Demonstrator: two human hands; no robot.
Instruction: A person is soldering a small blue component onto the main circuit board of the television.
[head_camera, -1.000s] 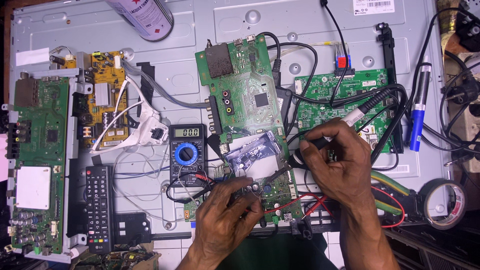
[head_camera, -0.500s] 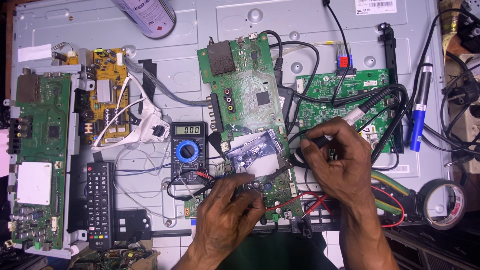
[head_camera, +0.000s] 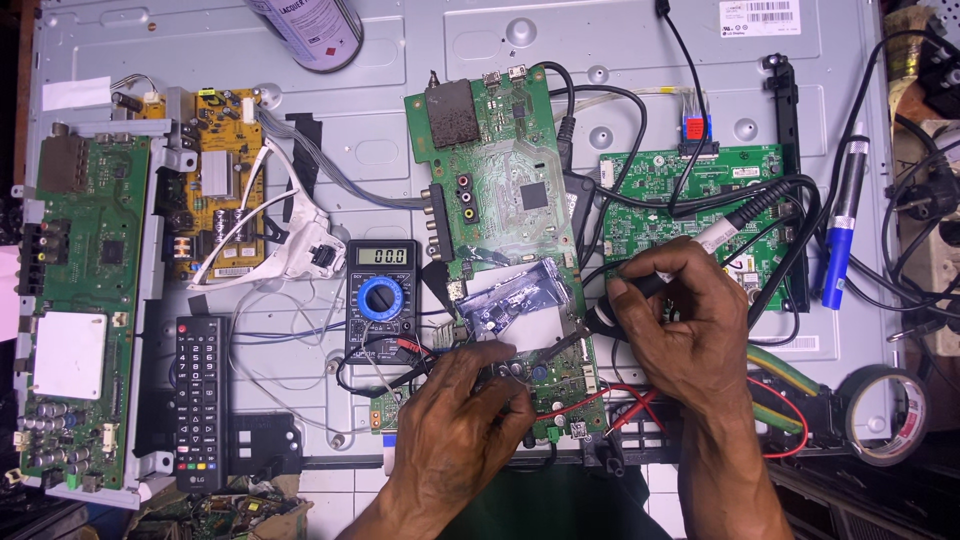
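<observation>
Staying put: hands (head_camera: 580, 370) on green board (head_camera: 545, 375).

Bright, even overhead light; sharp focus.

Green circuit board (head_camera: 500, 170), black multimeter (head_camera: 381, 300), blue dial (head_camera: 380, 296).
</observation>
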